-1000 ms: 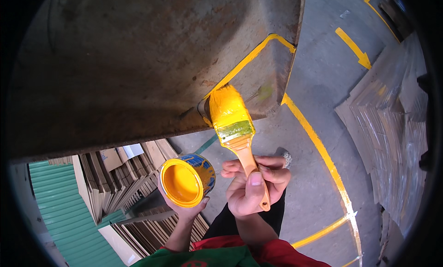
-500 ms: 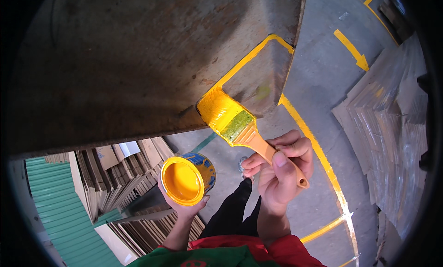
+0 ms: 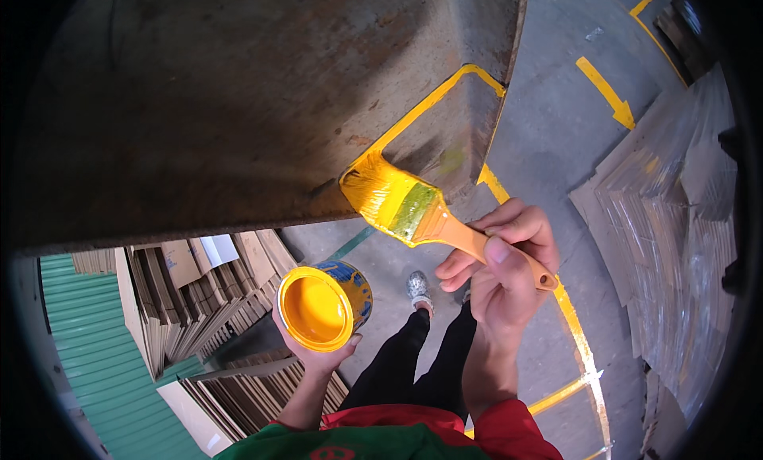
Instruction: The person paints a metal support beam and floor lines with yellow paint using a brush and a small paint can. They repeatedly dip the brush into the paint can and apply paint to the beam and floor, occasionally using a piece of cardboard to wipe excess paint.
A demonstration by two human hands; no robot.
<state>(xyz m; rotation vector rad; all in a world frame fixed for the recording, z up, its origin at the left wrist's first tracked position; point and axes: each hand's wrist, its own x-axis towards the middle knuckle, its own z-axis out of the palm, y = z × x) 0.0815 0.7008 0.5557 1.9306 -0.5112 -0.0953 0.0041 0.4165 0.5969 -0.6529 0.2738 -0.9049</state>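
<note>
One brush gripped in right hand, bristles on metal plate; left hand holds one paint can.

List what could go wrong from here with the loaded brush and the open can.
The paintbrush in the right hand is thick with yellow paint and could drip onto the legs below. The left hand cups the open paint can from beneath; a tilt might spill it.

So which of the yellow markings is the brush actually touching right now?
The yellow outline on the rusty metal surface: the paintbrush in the right hand has its bristles on that line's lower end. The floor arrow and floor line lie apart from it.
</note>
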